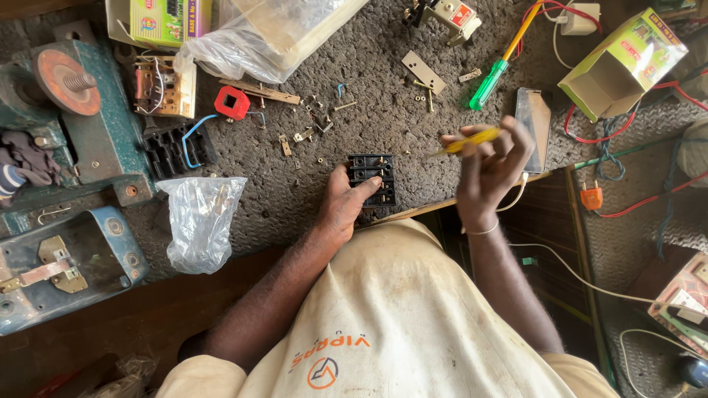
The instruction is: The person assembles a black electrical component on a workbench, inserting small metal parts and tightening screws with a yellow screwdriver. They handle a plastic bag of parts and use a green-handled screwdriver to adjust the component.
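1. Workbench [383,125], seen from above: a rough grey mat over the top, scattered with small parts. I lean over its near edge.
2. My left hand [341,208] is closed around a black plastic switch block [372,178], thumb pressed across its face, fingers wrapped behind. The block stands at the near edge of the mat, tilted up in my grip rather than lying flat.
3. My right hand [490,166] is raised just beside the block, not touching it. Thumb and fingers pinch a yellow-handled screwdriver [466,141]; its tip points left toward the block but stands clear of it.
4. Risk, as I judge it: the block is steadied by one hand only, at the bench edge. A hard push from the tip could twist it out of my grip or off the edge.
5. Risk: my thumb lies on the very face the tip is aimed at. A slip off a screw head would run into it.
6. Risk: loose screws and brass bits [313,121] lie just behind the block. A sweep of my wrist could scatter them into the coarse mat.
7. Nearby, apart from my hands: a clear plastic bag [199,225] to the left, a green-handled screwdriver [490,82], an open green carton [623,66].
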